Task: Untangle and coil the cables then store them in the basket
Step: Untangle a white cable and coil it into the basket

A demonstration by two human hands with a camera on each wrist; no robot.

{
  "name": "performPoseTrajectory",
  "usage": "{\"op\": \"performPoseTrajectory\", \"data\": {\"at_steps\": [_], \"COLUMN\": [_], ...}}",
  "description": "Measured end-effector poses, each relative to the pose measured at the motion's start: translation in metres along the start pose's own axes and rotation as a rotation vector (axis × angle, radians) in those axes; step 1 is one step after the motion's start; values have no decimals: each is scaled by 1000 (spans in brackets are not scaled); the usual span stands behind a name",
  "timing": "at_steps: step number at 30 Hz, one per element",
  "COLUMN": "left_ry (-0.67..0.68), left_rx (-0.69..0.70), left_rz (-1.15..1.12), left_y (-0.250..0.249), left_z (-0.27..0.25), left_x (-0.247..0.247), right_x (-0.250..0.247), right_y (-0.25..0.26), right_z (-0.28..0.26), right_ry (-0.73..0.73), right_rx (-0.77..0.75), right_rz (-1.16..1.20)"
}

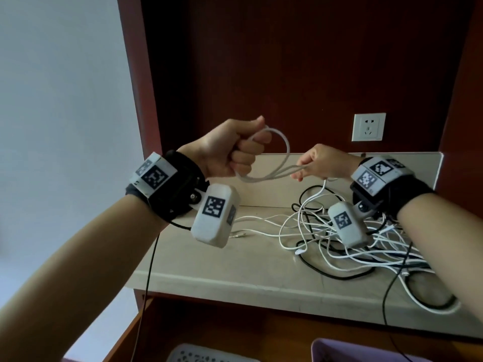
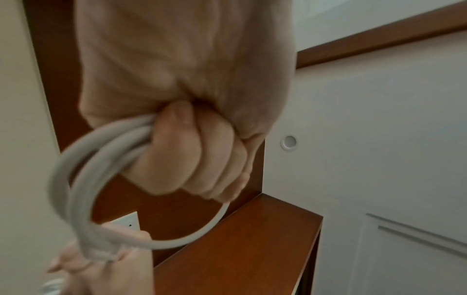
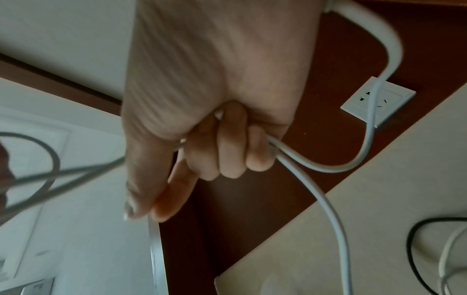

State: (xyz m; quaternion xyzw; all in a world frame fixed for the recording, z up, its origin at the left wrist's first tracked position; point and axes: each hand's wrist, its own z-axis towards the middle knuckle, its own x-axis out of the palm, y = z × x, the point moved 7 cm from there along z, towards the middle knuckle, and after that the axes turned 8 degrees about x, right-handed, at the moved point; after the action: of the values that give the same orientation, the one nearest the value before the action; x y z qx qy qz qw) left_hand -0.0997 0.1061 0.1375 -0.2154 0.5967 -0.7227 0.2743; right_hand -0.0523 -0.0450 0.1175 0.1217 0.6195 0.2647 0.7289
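Observation:
My left hand (image 1: 236,150) is raised above the shelf, fist closed round several loops of a white cable (image 1: 277,163). The same loops (image 2: 83,191) fill the left wrist view, bunched under my curled fingers (image 2: 194,159). My right hand (image 1: 317,162) grips the far end of those loops, and the cable runs on through its fingers (image 3: 227,147) and down (image 3: 328,209) to the pile. A tangle of white and black cables (image 1: 347,239) lies on the beige shelf (image 1: 209,265) under my right wrist. The lilac basket (image 1: 347,351) shows at the bottom edge.
A white wall socket (image 1: 368,126) sits on the dark red back panel above the shelf. A white perforated basket (image 1: 206,355) lies at the bottom, left of the lilac one. A thin black wire (image 1: 149,278) hangs from my left wrist.

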Motion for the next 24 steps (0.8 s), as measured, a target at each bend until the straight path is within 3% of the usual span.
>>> {"op": "performPoseTrajectory", "data": {"at_steps": [5, 8, 12, 15, 20, 24], "left_ry": [125, 130, 53, -24, -15, -149], "left_rx": [-209, -300, -401, -428, -468, -398], "left_rz": [352, 614, 798, 919, 1048, 1078], "left_y": [29, 42, 56, 61, 73, 76], "left_z": [-15, -24, -27, -26, -18, -10], "left_x": [1, -8, -24, -31, -31, -35], "right_x": [5, 12, 22, 18, 16, 20], "right_y": [-6, -10, -9, -2, 10, 21], "right_z": [-1, -3, -3, -1, 1, -2], "right_ry": [123, 204, 281, 181, -21, -162], "right_rx": [29, 28, 39, 53, 69, 59], "right_rz": [-64, 31, 166, 239, 357, 495]}}
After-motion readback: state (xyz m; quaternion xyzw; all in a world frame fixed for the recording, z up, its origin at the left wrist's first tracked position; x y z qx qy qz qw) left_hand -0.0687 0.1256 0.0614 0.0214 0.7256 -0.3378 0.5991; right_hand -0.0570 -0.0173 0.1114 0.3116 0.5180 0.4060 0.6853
